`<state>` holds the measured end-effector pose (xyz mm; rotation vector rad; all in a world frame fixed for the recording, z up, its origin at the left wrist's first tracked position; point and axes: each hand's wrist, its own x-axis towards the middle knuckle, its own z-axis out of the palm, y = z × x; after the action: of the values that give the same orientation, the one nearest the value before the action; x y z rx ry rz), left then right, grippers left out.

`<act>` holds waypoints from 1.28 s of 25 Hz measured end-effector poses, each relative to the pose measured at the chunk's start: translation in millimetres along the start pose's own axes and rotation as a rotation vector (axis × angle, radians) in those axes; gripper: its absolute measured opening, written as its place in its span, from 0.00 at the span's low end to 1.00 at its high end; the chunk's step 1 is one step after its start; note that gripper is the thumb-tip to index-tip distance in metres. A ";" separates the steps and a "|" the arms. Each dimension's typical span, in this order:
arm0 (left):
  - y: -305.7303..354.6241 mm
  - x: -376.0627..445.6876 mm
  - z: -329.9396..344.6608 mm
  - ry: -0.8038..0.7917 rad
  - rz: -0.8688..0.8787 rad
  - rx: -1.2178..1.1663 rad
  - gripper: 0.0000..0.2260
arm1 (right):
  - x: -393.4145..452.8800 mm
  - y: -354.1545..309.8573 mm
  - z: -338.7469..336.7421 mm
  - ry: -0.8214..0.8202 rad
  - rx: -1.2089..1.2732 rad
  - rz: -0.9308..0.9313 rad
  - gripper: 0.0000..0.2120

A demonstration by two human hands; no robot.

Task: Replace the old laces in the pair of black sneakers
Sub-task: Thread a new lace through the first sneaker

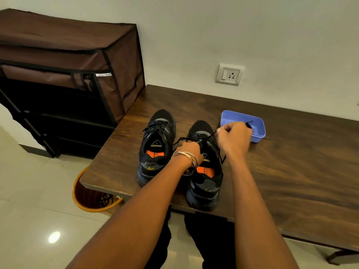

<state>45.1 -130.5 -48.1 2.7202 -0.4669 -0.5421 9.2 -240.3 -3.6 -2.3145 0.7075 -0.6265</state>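
Note:
Two black sneakers with orange insoles stand side by side on the wooden table point(291, 171), toes pointing away from me. The left sneaker point(157, 146) is laced with a black lace. Over the tongue of the right sneaker point(204, 183) my left hand point(187, 150), with bangles at the wrist, pinches a black lace point(208, 136). My right hand point(234, 138) is closed on the other stretch of that lace, held just right of the shoe's toe. A loop of lace hangs down the shoe's right side.
A blue plastic tray point(258, 123) with a dark lace in it sits right behind my right hand. An orange bin point(81, 199) holding black laces stands on the floor under the table's left corner. A brown fabric shoe rack point(64, 74) stands at the left. A wall socket point(229, 74) is above the table.

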 end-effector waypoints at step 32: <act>2.5 6.9 4.3 0.000 0.002 0.028 0.20 | -2.0 0.0 -4.9 -0.403 -0.374 -0.059 0.20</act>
<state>48.8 -136.4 -53.0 2.7462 -0.4801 -0.5384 4.8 -241.2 -0.8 -2.6973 0.6022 -0.0377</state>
